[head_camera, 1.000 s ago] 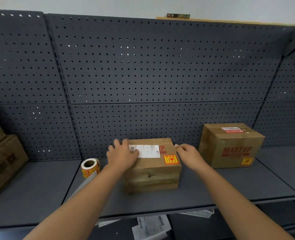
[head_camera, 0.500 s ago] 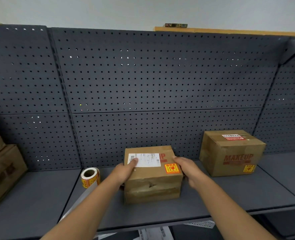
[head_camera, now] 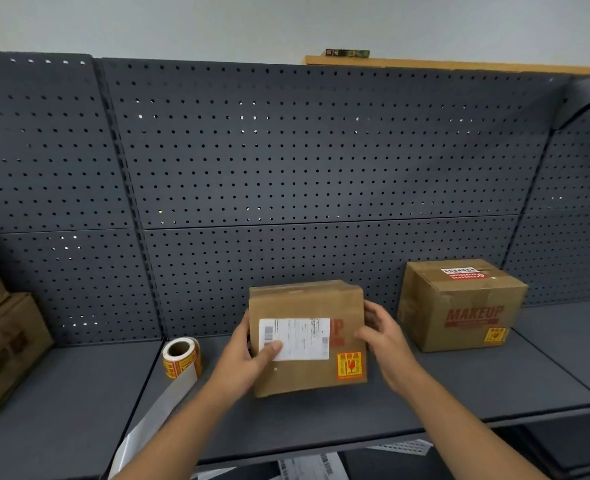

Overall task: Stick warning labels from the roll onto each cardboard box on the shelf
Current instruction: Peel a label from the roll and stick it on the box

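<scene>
a: where's the box rn?
b: middle box (head_camera: 307, 375) is dead centre on the shelf (head_camera: 494, 386), tipped so its labelled face looks at me. can't tell if the bottom edge is off the shelf.
a: hands?
b: both on it. my left hand (head_camera: 248, 358) wraps the 9 o'clock side, thumb flat on the white shipping label (head_camera: 300, 337). my right hand (head_camera: 380, 334) curls round the 3 o'clock edge. nothing else in either.
a: sticker on?
b: yep, orange warning label (head_camera: 350, 366) sits at 5 o'clock on that face. makeup box (head_camera: 459, 306), at 2 o'clock from it, has one too. the boxes at far 9 o'clock (head_camera: 6, 348) show none from here, prob next.
a: roll?
b: label roll (head_camera: 181, 356) stands at 9 o'clock near my left wrist, backing strip (head_camera: 158, 417) trailing to 7.
a: how'll it handle?
b: prob light, it sits tipped in 2 hands w/o strain. cardboard looks creased + soft-ish, so i'd hold the side edges/corners, not squeeze mid-panel.
</scene>
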Demonstrator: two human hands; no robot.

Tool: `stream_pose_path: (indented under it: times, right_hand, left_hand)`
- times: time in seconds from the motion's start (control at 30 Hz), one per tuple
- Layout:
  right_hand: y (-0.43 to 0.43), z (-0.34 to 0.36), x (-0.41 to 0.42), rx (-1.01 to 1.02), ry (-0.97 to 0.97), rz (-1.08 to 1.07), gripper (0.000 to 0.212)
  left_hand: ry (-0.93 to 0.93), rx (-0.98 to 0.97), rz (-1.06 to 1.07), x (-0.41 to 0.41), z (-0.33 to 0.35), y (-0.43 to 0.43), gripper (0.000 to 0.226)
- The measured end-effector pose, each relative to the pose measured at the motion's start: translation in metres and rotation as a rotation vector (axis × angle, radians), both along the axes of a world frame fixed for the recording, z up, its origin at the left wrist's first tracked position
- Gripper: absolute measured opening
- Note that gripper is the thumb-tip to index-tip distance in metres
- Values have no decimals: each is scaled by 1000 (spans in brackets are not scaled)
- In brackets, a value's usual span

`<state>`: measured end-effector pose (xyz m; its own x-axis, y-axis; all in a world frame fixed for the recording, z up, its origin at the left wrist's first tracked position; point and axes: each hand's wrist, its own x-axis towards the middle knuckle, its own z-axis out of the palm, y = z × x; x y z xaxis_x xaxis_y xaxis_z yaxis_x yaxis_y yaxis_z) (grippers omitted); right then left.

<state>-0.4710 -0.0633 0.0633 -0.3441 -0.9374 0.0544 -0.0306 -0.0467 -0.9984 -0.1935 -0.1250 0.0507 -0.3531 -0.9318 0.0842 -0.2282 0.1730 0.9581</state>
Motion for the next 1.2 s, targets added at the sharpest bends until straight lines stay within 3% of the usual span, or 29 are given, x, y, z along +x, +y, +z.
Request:
stream_pose_path:
  times: [0.13,0.27,0.4,0.47,0.53,0.67,0.83,0.97,1.2]
  right_hand:
    - [14,-26,2,-17,58,27,59]
    - [22,-30,1,-22,38,53,52]
    - [28,-18,-6,16,48,161,76]
    - [28,-13,-11,50,55,202,97]
    - [26,-8,-13,79,38,175,105]
    - [18,12,-1,87,-30,67,79]
    - [7,34,29,160,-29,-83,35]
    - [7,34,38,133,13,-145,25]
    - [12,35,28,93,48,-181,23]
  left_hand:
    - [-46,-62,-5,6,-27,13,90]
    - [-30,-44,-12,8,-35,19,97]
    - [78,64,-43,13,-19,23,104]
    - [157,120,10,11,-6,29,95]
    - [214,153,103,7,2,26,81]
    - [325,261,272,-11,15,6,85]
    - [325,368,357,-32,29,-1,58]
    - [287,318,325,-38,40,10,28]
    - [312,274,314,-52,36,14,26]
